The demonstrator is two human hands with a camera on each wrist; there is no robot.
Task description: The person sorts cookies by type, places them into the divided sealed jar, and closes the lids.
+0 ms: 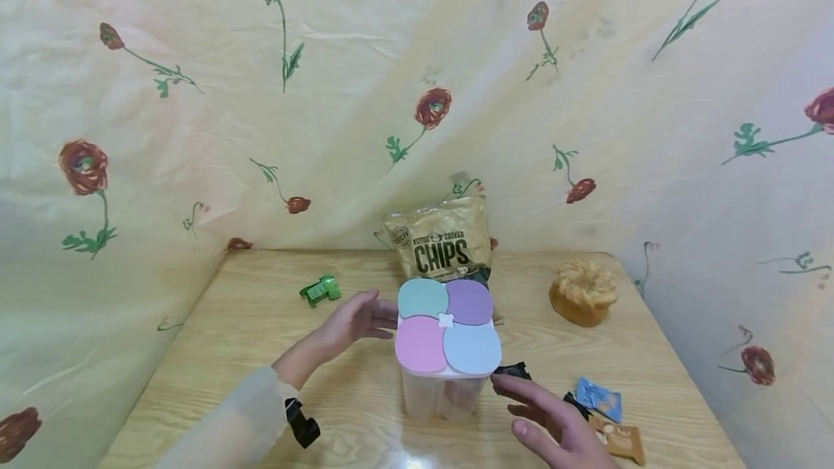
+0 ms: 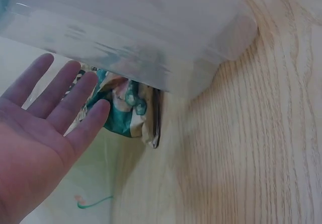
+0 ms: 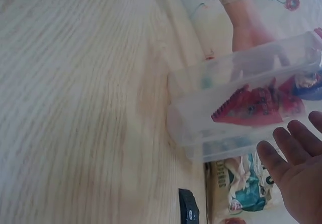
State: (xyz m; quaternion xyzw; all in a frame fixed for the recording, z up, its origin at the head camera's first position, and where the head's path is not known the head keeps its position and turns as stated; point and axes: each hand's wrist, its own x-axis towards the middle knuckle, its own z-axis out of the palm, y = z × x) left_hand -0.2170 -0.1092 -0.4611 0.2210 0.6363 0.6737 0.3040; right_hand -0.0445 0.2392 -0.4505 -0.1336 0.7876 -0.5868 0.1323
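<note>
A clear plastic container [image 1: 436, 398] stands upright on the table, topped by a lid with mint, purple, pink [image 1: 420, 344] and pale blue petal-shaped panels. Beside its left wall is my left hand [image 1: 355, 320], fingers extended, holding nothing. My right hand [image 1: 554, 418] hovers off the container's right front side, fingers spread and slightly bent, also holding nothing. Through the wall, the right wrist view shows a red packet [image 3: 256, 105] and a blue packet [image 3: 309, 88] inside. Behind the container stands a gold bag of chips [image 1: 443, 241], its lower part partly hidden.
A small green object [image 1: 321, 290] lies at the left back. At the right back sits a round golden-brown cake [image 1: 584, 295]. Blue [image 1: 601, 398] and orange-brown [image 1: 617, 440] packets lie right of my right hand, and a black packet [image 1: 516, 372] lies near its fingertips.
</note>
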